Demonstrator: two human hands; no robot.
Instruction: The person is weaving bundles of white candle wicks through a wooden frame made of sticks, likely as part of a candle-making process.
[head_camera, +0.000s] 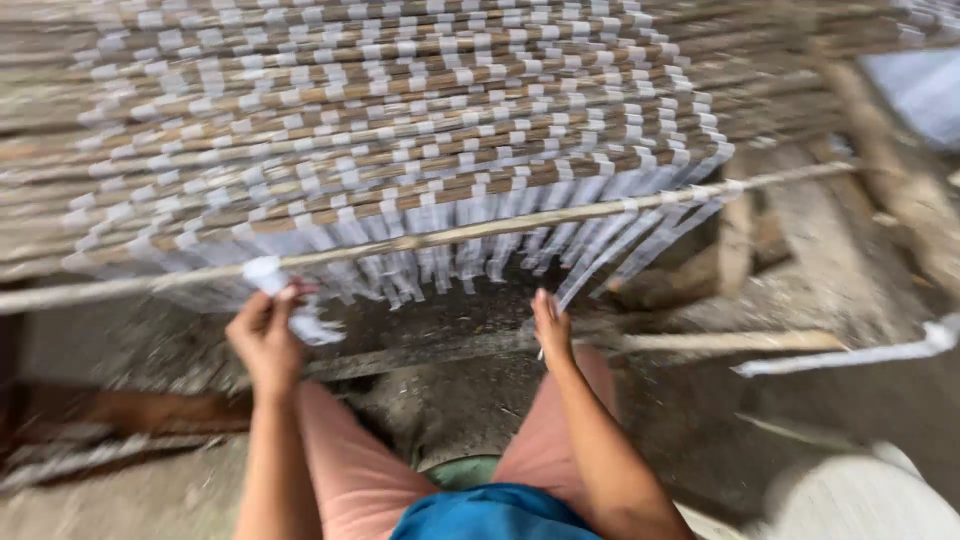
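From my seat looking down through the head camera, I judge the step in hand to be the weaving of white strips through the woven mat of sticks that stretches away from me, worked at its near edge. The left hand is raised just below the front stick, its fingers curled closed around a crumpled white strip end, which bunches out above and below the fist. The right hand sits lower and to the right, fingers drawn together as if pinching one thin strip that hangs from the mat's right part; the picture is blurred with motion, so I cannot tell for sure whether it grips or only touches it. The loose strip ends hang in a fringe between and just above both hands, right under the front stick. As I read it, the next move calls for keeping the strip in the left hand taut while the right picks one strip out of the fringe without snagging its neighbours. Below the hands I see my knees in pink shorts, the dirt floor, and a wooden beam lying crosswise near the fringe. Another white strip trails off at far right, well apart from both hands.
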